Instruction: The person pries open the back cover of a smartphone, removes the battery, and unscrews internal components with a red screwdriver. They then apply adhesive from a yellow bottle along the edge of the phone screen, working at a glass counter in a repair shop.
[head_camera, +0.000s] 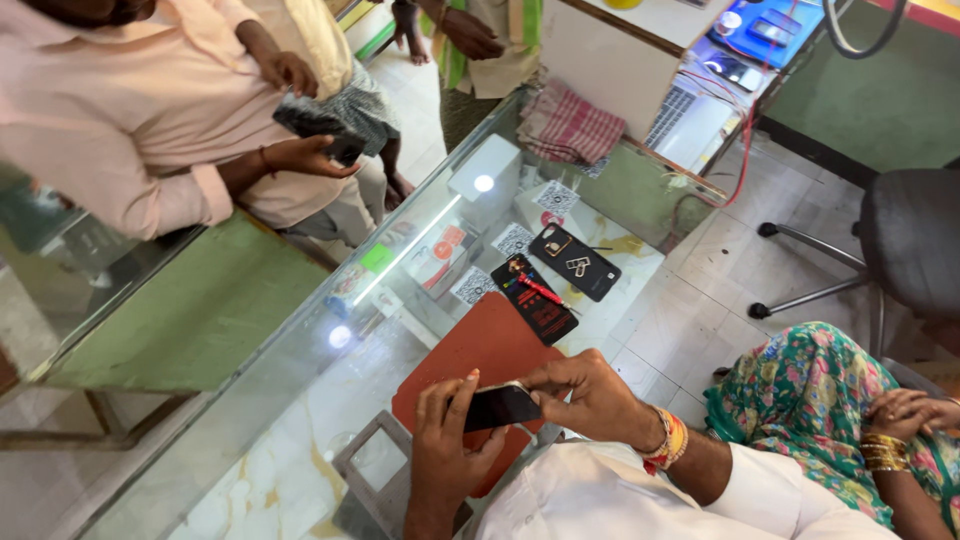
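Over a glass counter (300, 400), the left hand (445, 445) cradles a dark smartphone (500, 406) from below, fingers curled around its left end. The phone's long axis runs left to right. The right hand (590, 395) pinches its right end above a reddish-brown mat (480, 345).

We see the phone (500, 406) low at centre above the mat (480, 345) on the desk (290, 450); two phone cases (574, 262) lie beyond, chair (900, 250) far right.
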